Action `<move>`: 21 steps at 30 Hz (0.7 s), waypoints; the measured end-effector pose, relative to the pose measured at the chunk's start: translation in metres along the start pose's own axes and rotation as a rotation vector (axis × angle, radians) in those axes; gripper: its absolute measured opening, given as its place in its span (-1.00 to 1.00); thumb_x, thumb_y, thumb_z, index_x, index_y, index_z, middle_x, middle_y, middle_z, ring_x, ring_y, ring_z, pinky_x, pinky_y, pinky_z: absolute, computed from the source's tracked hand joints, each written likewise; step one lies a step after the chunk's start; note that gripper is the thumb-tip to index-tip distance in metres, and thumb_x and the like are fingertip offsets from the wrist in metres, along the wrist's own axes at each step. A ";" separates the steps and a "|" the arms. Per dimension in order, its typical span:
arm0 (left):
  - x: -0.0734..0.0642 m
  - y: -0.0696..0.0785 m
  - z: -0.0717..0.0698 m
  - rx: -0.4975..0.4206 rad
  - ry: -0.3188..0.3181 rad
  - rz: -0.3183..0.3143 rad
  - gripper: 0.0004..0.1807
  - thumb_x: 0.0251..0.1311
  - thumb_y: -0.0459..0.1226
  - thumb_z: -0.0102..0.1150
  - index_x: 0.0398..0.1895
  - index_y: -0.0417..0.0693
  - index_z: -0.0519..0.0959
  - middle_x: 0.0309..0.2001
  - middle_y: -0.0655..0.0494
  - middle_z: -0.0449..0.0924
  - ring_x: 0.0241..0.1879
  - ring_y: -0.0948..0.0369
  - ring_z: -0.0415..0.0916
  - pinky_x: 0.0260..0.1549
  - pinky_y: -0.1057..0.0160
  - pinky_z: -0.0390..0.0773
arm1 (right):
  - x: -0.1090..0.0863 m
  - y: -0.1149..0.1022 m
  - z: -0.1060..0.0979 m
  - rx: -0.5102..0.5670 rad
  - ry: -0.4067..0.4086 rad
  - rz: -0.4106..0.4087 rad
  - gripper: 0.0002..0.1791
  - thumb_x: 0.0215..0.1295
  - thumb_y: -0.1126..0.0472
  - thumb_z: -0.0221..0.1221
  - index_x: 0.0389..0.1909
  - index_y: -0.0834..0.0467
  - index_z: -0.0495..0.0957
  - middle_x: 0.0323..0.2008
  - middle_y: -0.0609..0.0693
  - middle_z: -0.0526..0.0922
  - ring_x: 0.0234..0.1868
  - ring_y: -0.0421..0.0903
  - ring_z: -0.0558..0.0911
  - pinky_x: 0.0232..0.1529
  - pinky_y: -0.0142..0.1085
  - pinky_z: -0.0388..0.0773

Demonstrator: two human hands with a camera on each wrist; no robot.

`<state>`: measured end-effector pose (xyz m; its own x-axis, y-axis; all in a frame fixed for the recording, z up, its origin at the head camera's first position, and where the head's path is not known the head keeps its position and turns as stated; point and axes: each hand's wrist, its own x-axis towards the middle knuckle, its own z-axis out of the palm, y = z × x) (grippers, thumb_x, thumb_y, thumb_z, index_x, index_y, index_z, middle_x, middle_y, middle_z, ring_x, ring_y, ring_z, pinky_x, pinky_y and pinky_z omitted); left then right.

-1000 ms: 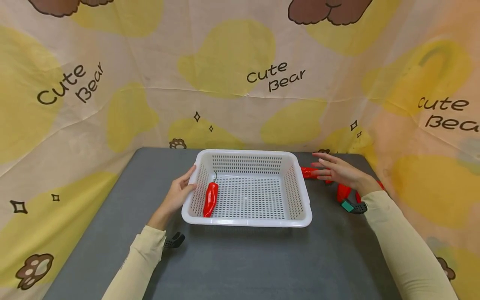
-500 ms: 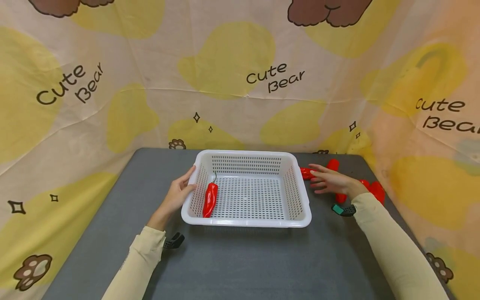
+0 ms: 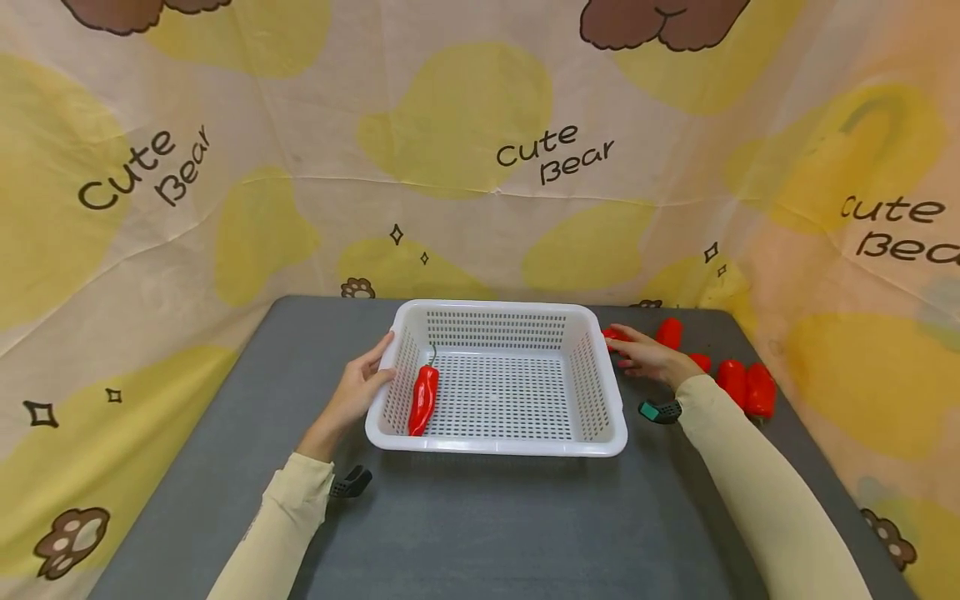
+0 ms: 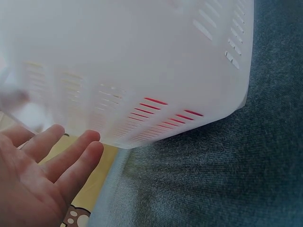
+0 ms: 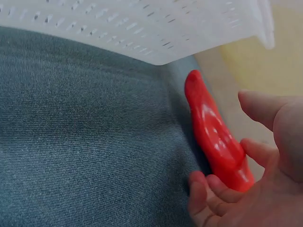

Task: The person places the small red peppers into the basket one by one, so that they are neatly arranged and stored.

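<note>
A white perforated plastic basket sits on the grey table, with one long red chili pepper with a green stem lying inside along its left end. My left hand holds the basket's left rim; the left wrist view shows fingers against the outer wall. To the right of the basket, my right hand is at another red pepper. Fingertips meet that pepper's side, while the thumb stands apart from it. In the head view the hand covers part of this pepper.
Several more red peppers lie on the right side of the table, among them one at the back and one near the right edge. A printed cloth hangs behind and beside the grey table.
My right hand has moved left and down to the pepper beside the basket, uncovering the peppers farther right. The left hand and the basket have stayed in place.
</note>
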<state>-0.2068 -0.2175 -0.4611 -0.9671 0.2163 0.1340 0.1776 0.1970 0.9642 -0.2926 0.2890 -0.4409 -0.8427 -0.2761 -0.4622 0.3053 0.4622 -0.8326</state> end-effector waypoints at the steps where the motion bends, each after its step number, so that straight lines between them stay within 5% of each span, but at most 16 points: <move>1: 0.000 0.000 0.000 -0.004 -0.001 0.000 -0.30 0.45 -0.46 -0.09 0.61 -0.04 0.05 0.62 -0.11 -0.02 0.35 -0.28 0.36 0.04 0.00 0.69 | 0.002 0.000 0.001 -0.018 0.019 0.000 -0.09 0.55 -0.09 -0.03 0.64 0.06 -0.36 0.56 0.38 -0.12 0.33 0.28 0.25 0.31 0.02 0.39; 8: 0.000 0.002 0.001 -0.012 -0.002 -0.005 -0.30 0.44 -0.45 -0.09 0.62 -0.04 0.05 0.63 -0.10 -0.05 0.38 -0.26 0.33 0.06 0.02 0.69 | 0.014 0.003 0.003 -0.224 0.193 -0.058 -0.19 0.53 0.02 0.01 0.60 0.22 -0.12 0.47 0.45 0.08 0.24 0.31 0.35 0.17 0.01 0.57; 12: -0.001 0.002 0.001 -0.012 -0.001 -0.005 -0.30 0.45 -0.45 -0.09 0.62 -0.04 0.05 0.63 -0.10 -0.06 0.36 -0.26 0.35 0.05 0.01 0.70 | 0.016 0.004 0.005 -0.321 0.289 -0.109 -0.28 0.47 0.19 0.07 0.52 0.32 0.04 0.41 0.50 0.19 0.31 0.37 0.32 0.34 0.18 0.42; 15: -0.001 0.001 0.001 -0.010 -0.002 0.000 -0.30 0.44 -0.45 -0.09 0.62 -0.04 0.05 0.63 -0.12 -0.05 0.33 -0.29 0.37 0.04 -0.02 0.70 | 0.015 0.004 0.006 -0.321 0.344 -0.132 -0.32 0.42 0.29 0.11 0.48 0.35 0.13 0.39 0.53 0.22 0.34 0.41 0.30 0.45 0.24 0.26; 21: -0.001 0.001 0.001 -0.018 0.001 0.002 -0.30 0.44 -0.46 -0.09 0.61 -0.05 0.06 0.62 -0.13 -0.03 0.35 -0.29 0.35 0.05 -0.06 0.67 | 0.011 0.005 0.005 -0.280 0.403 -0.093 -0.30 0.39 0.31 0.14 0.49 0.28 0.13 0.44 0.52 0.15 0.40 0.43 0.23 0.46 0.25 0.27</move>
<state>-0.2058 -0.2164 -0.4604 -0.9669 0.2160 0.1358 0.1759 0.1789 0.9680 -0.2983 0.2840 -0.4516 -0.9820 -0.0049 -0.1887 0.1361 0.6747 -0.7255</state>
